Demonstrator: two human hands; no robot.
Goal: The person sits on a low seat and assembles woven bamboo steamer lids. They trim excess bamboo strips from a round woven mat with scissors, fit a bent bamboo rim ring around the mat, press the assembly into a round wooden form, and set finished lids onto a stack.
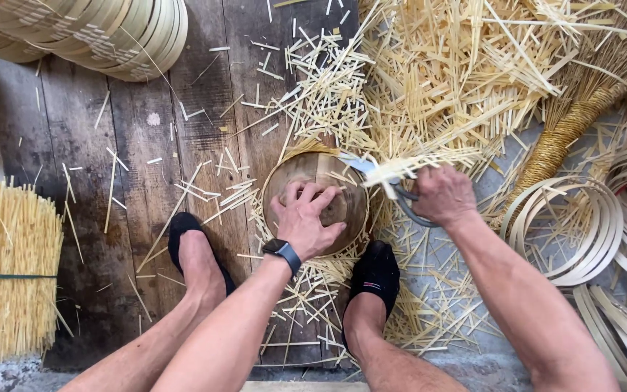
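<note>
Basket: we are pinning a small round woven basket (318, 197) flat on the wooden floor (132, 181), between our two feet, its loose strip ends (415, 165) sticking out to the right.
Left hand: our left hand (305, 218) is pressing down on the basket's middle, fingers spread apart, gripping nothing.
Right hand: our right hand (442, 194) is lying just right of the basket, clamped on the handles of the shears (390, 187), whose blades are reaching into the strip ends at the rim.
Doing it well: we are judging that firm downward pressure should stop the basket turning, and that cutting close to the rim with our left fingers well clear of the blades is safest.
Around us: offcuts (328, 87) are littering the floor; bamboo hoops (582, 225) are lying right, stacked baskets (96, 33) top left, a bundle of strips (9, 268) left.
</note>
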